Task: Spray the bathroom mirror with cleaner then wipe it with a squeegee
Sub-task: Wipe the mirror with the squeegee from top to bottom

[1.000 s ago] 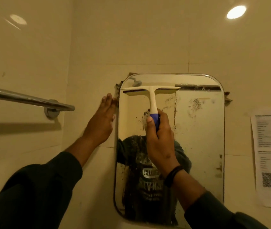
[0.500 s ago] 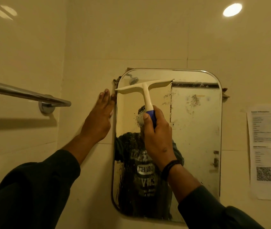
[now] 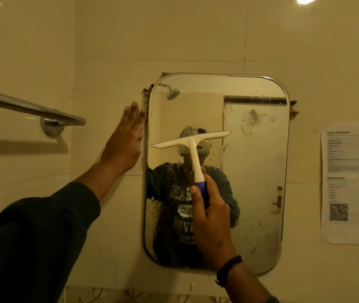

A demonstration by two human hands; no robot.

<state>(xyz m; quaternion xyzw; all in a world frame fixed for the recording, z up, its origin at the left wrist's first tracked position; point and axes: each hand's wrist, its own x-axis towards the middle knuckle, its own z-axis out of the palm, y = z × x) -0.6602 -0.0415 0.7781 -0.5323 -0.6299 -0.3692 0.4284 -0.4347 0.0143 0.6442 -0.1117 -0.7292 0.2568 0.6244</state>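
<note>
A rounded rectangular mirror (image 3: 255, 171) hangs on the tiled wall, with wet streaks and droplets on its lower left glass. A white squeegee (image 3: 190, 142) with a blue grip lies against the left half of the mirror at mid height, its blade slightly tilted. My right hand (image 3: 211, 213) grips the blue handle from below. My left hand (image 3: 126, 141) rests flat on the wall tile, fingers straight, touching the mirror's left edge. No spray bottle is in view.
A chrome towel bar (image 3: 32, 108) sticks out from the left wall at hand height. A printed paper sheet with a QR code (image 3: 351, 182) is stuck on the wall right of the mirror. A patterned surface shows at the bottom edge.
The squeegee has been pulled down the mirror from near its top to mid height by my right hand, leaving the upper left glass clearer. My left hand stays on the wall.
</note>
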